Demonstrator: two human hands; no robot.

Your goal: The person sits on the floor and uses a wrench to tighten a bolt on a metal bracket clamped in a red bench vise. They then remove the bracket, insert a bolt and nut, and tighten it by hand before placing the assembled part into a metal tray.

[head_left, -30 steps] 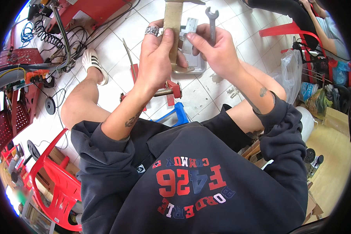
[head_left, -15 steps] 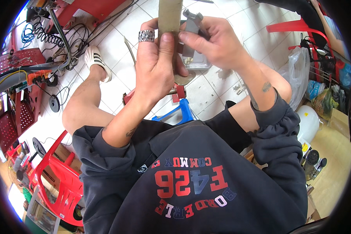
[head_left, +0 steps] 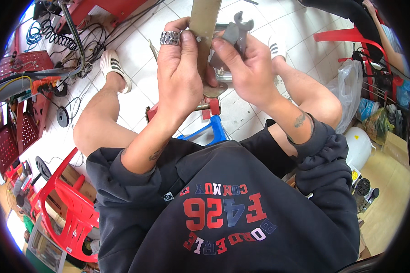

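My left hand, with a wide patterned ring, is closed round a long flat brownish metal bar held upright. Its thumb presses the near face beside a small shiny bolt head. Just to the right, my right hand grips a grey open-end wrench, jaws pointing up and away. A flat grey metal piece lies against the wrench under the thumb; I cannot tell whether it is separate. The bar's lower end is partly hidden behind my left hand.
Below the hands stand a red metal frame and a blue plastic stool. A clear plastic tray sits beyond them. Cables run across the tiles at left. Red chairs flank me, and another person's arm shows at right.
My right hand has turned and come lower, and the wrench jaws now show more plainly. The bar has tilted slightly to the right at its top.
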